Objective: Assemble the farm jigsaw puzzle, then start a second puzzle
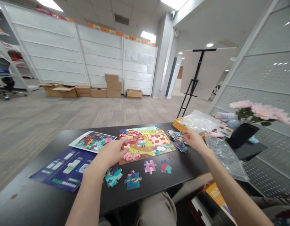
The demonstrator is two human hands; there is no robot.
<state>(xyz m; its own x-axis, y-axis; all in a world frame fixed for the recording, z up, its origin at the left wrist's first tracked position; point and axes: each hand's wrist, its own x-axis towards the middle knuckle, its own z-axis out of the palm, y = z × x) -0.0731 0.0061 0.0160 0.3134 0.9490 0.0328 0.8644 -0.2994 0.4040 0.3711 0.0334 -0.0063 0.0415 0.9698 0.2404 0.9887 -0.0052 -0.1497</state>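
A farm-scene puzzle picture [145, 142] with a red barn, cows and pigs lies flat on the black table [180, 171]. My left hand [113, 152] is at its left edge, fingers loosely bent and apart, with nothing visible in them. My right hand [195, 141] reaches to a pile of puzzle pieces [175, 135] right of the picture. Its fingers are bent together at the pile; what they hold, if anything, is hidden. Along the near side lie a purple piece [150, 166], a red-and-teal piece [166, 167], a blue piece [133, 180] and teal pieces [113, 177].
On the left lie a colourful picture sheet [92, 141] and a dark blue leaflet [65, 169]. A yellow box [180, 125] with clear plastic stands at the back right. Beside it are a plastic bag [226, 155] and a black vase [242, 135] of pink flowers.
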